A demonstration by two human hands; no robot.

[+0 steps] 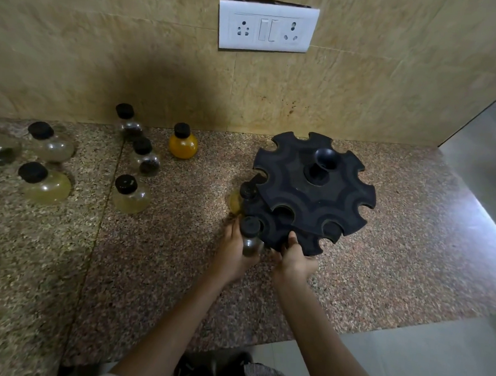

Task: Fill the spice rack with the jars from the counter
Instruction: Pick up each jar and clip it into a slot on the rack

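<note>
Head view shows the left hand wrapped around a dark-filled jar at a slot in the black spice rack's lower tier. Right hand grips that tier's edge on the granite counter, with more jars standing well to the left.

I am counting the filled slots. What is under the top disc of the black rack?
Under the top disc sits a lower tier. A yellow jar stands at its left edge; the left hand holds a dark jar there. The far side is covered.
</note>
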